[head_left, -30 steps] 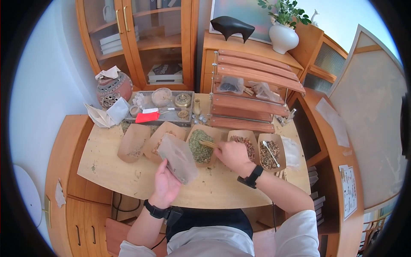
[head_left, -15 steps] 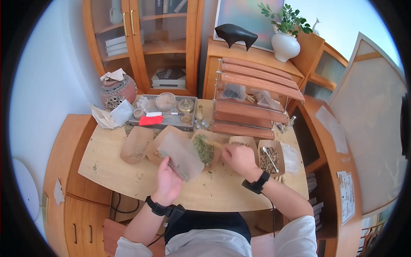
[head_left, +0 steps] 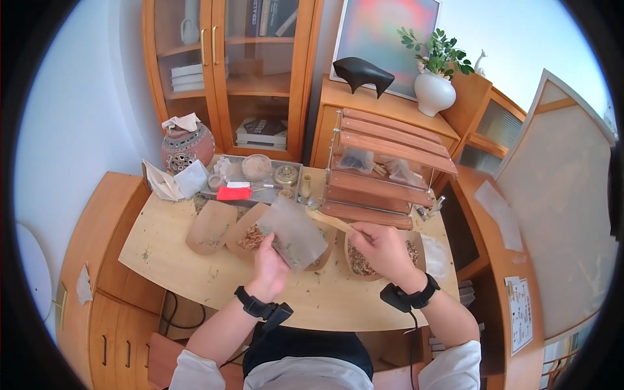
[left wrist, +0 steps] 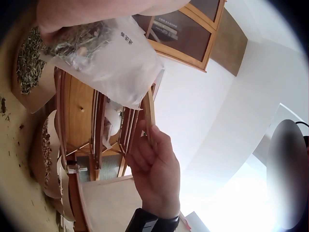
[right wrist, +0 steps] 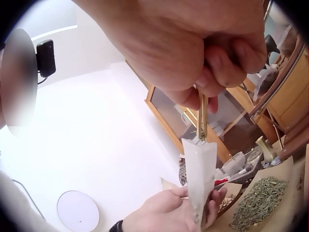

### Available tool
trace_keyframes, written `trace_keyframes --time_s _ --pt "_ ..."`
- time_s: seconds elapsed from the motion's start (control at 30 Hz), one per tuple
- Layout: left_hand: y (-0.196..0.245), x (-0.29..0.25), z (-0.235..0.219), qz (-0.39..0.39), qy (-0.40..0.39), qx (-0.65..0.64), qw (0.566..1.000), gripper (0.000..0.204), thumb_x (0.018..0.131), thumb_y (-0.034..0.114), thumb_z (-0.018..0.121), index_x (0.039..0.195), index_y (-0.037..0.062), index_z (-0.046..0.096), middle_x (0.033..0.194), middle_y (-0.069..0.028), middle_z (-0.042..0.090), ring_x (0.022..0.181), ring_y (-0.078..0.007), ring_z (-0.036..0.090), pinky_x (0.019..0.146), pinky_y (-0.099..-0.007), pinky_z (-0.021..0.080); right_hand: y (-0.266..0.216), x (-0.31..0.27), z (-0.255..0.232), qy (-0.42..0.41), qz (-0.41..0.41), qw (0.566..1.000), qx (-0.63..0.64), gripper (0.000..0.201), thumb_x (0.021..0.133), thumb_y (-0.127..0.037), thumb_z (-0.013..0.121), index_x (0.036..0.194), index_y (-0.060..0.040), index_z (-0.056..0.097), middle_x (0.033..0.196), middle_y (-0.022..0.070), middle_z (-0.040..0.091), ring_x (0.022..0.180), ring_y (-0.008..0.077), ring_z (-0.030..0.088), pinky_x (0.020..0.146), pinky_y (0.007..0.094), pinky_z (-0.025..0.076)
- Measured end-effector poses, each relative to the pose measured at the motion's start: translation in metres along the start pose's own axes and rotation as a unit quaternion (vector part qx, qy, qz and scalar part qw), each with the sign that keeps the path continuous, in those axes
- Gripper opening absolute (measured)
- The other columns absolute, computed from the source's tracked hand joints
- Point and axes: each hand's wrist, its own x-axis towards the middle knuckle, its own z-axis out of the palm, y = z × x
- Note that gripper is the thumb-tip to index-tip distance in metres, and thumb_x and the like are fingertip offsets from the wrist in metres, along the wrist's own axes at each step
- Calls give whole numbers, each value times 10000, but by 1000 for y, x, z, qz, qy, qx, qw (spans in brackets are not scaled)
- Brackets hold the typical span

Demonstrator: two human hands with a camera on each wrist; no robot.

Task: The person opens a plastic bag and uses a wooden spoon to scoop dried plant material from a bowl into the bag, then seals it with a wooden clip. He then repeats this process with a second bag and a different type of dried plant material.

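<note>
My left hand [head_left: 270, 268] holds a translucent pouch [head_left: 298, 235] with its thumb on the near side, tilted above the row of paper trays. Dried herb pieces show through the pouch's lower part in the left wrist view. Thumb and curled fingers of my right hand [head_left: 387, 255] grip slim wooden tongs [right wrist: 203, 116]. In the right wrist view, the tong tips hold a few green bits right at the pouch's mouth. Dried green herb [right wrist: 260, 200] fills a tray below, mostly hidden by the pouch in the head view.
A paper tray with reddish-brown chips [head_left: 250, 238] and a nearly bare tray [head_left: 211, 229] stand on the left. Trays of brown pieces [head_left: 364, 261] lie under my right hand. Behind are a grey tray of small items [head_left: 209, 193] and a slatted wooden rack [head_left: 383, 175].
My right hand has lifted the tongs out of the green herb and brought them to the pouch's mouth. The pouch has moved right, over the herb tray. The head view has shifted.
</note>
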Motion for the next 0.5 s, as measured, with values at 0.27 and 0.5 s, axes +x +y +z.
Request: trace_keyframes --time_s 0.27,0.5 --pt "-5 -2 2 -8 -31 -4 999 489 1051 341 315 1471 93 360 1470 -66 461 1357 -247 441 1141 -441 332 -3 -8 -1 -56 -15 997 -59 318 926 -258 652 1098 5 700 752 152 697 709 200 715 629 309 527" --pt "1 -1 -15 -18 -26 -64 997 499 1049 360 309 1463 91 379 1457 -70 480 1357 -251 441 1140 -437 334 8 -3 -10 -31 28 999 28 279 904 -261 635 1041 -36 725 760 183 688 724 357 682 700 376 545"
